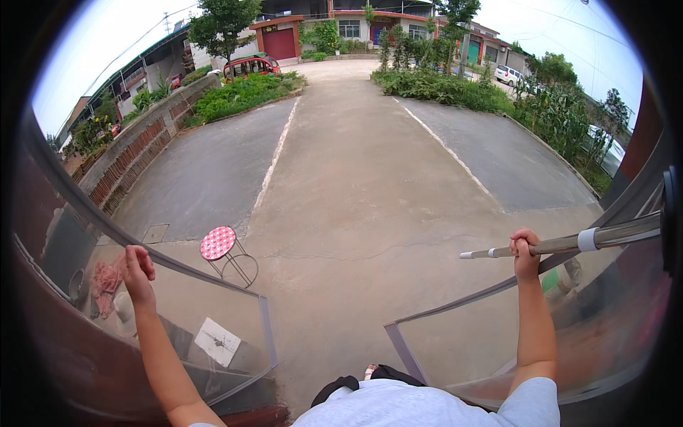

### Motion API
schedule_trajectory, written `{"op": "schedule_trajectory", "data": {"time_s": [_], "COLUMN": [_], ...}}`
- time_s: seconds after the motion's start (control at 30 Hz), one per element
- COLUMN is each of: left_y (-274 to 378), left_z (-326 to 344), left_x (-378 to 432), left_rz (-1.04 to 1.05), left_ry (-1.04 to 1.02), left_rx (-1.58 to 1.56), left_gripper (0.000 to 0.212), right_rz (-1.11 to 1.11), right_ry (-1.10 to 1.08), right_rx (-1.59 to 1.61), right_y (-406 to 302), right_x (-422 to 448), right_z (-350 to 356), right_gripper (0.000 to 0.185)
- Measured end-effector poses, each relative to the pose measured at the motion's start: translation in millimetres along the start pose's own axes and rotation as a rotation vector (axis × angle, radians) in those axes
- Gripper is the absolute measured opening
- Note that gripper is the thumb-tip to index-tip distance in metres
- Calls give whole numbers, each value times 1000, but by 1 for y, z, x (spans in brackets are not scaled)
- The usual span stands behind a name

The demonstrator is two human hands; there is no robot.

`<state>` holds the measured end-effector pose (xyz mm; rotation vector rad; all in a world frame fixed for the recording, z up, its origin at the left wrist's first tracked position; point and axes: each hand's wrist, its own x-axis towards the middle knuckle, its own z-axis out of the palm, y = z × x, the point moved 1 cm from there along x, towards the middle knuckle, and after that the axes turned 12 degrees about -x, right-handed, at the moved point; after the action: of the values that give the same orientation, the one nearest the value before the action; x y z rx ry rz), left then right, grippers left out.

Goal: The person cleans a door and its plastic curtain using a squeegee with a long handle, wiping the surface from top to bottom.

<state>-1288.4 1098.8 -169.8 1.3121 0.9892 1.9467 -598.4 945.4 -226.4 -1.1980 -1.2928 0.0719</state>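
Note:
A clear plastic door curtain with grey edging hangs parted before me, its left panel (235, 320) and right panel (459, 331) to either side. My left hand (139, 272) is raised at the left panel's edge, fingers bent; whether they grip the edging is unclear. On the other side, my right hand (525, 253) is closed around a shiny metal telescopic pole (613, 235) with white collars. The pole runs in from the right rim, and its thin end sticks out past my fist. The right panel's edging passes close by that wrist.
Outside, a round stool (218, 243) with a pink-and-white patterned seat stands on the concrete path (341, 176). Through the left panel show a white board (217, 341) and a pink cloth (106, 283). A low brick wall (133, 155) borders the left, and plants (443, 88) flank the path.

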Motion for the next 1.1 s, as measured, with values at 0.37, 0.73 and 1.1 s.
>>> {"op": "schedule_trajectory", "data": {"time_s": [0.37,0.73,1.1], "left_y": [-118,-405,-451], "left_z": [45,85,762], "left_x": [-46,-65,-164], "left_rz": [800,-1099,457], "left_ry": [-319,-1393,-1890], "left_rx": [1748,1850,220], "left_gripper": [26,46,41], "right_rz": [-50,27,195], "right_ry": [226,480,730], "right_rx": [-184,-411,-616], "right_y": [18,15,3], "right_x": [33,8,-29], "right_z": [-100,-107,-71], "right_gripper": [9,11,10]}}
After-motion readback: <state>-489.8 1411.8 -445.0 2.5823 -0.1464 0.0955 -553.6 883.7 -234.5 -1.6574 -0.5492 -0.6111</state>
